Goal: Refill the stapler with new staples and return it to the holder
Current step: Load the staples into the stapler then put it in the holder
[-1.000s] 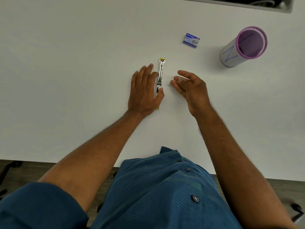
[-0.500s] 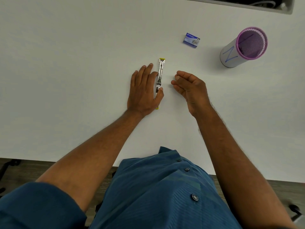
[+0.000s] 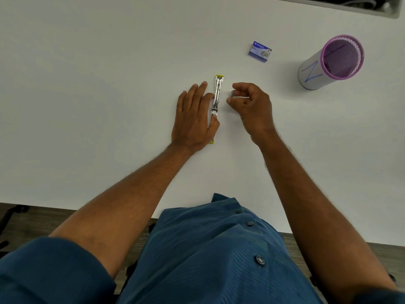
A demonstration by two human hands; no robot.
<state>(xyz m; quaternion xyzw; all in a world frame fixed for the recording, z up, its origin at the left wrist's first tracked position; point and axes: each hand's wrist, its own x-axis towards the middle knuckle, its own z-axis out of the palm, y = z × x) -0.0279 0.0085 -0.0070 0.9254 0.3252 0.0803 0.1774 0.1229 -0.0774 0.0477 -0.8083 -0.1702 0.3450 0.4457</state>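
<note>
One opened stapler (image 3: 217,95) is lain flat on the white table (image 3: 87,84), pinned by the flattened left hand (image 3: 194,119). Just right of it, one staple strip (image 3: 232,95) is pinched by the curled right hand (image 3: 252,106). Further right are seen one staple box (image 3: 259,51) and one purple-rimmed holder (image 3: 328,62).

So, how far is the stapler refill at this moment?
Done: the stapler lies opened flat on the table, and the left hand steadies it. In hand: the right hand pinches something small and grey, probably a strip of staples, beside the tray. Left: load it, close the stapler, put it in the purple holder. The staple box lies apart.
</note>
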